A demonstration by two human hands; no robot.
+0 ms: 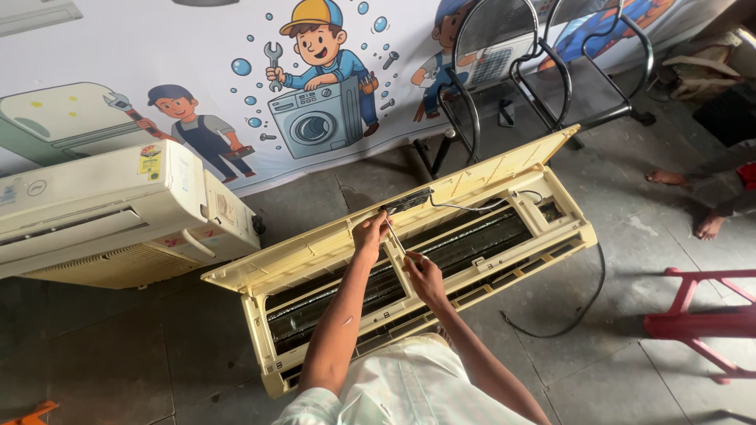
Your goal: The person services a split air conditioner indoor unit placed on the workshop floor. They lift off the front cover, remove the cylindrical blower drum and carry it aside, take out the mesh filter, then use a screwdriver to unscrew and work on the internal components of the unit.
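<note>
A yellowed wall air conditioner unit (504,260) lies on the floor with its front cover (331,244) swung up and open, showing dark coil fins (472,240) inside. My left hand (368,234) rests on the open cover's edge beside a small black display panel (407,201) with a thin wire running off it. My right hand (424,271) grips a slim screwdriver (398,242) whose shaft points up toward the left hand.
A second air conditioner unit (110,212) lies at the left. Black metal chairs (543,71) stand behind, a red plastic stool (701,323) at the right. A black cable (583,299) trails on the floor. Another person's bare feet (685,201) are at the right. A cartoon banner (315,79) covers the wall.
</note>
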